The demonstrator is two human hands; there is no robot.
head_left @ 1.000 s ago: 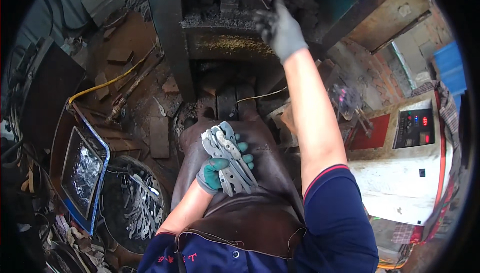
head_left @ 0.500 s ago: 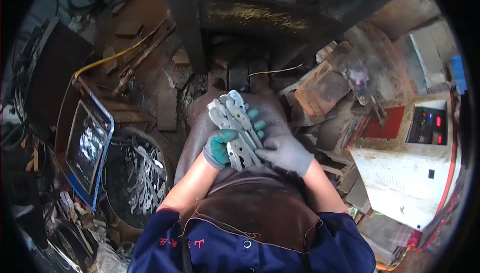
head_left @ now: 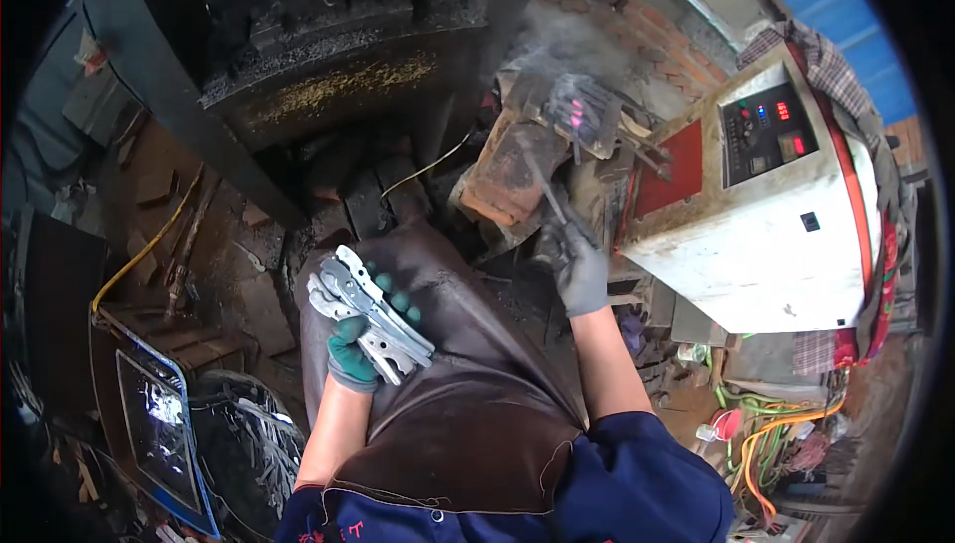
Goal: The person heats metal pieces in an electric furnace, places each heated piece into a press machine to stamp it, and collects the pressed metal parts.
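Observation:
My left hand [head_left: 356, 352], in a grey glove with green fingers, is closed round a bundle of flat silvery metal pieces [head_left: 360, 302]. The pieces have holes and curved ends, and they lie over the brown apron on my lap. Out to the right, my right hand [head_left: 579, 270] wears a grey glove with darkened fingers. Its fingers are wrapped round the near end of a slim metal rod [head_left: 545, 183]. The rod slants up and left over a rusty brick-like block [head_left: 509, 170]; whether its tip touches the block I cannot tell.
Smoke rises beside a glowing pink spot [head_left: 577, 113] behind the block. At right stands a white control cabinet [head_left: 751, 255] with lit displays. A round tub [head_left: 234, 449] of metal pieces and a blue-edged framed panel [head_left: 154, 419] are at lower left. A dark machine [head_left: 328, 81] stands ahead.
My right hand has left the metal pieces and reached right to the rod. My left hand still holds the bundle. The view has swung to the right.

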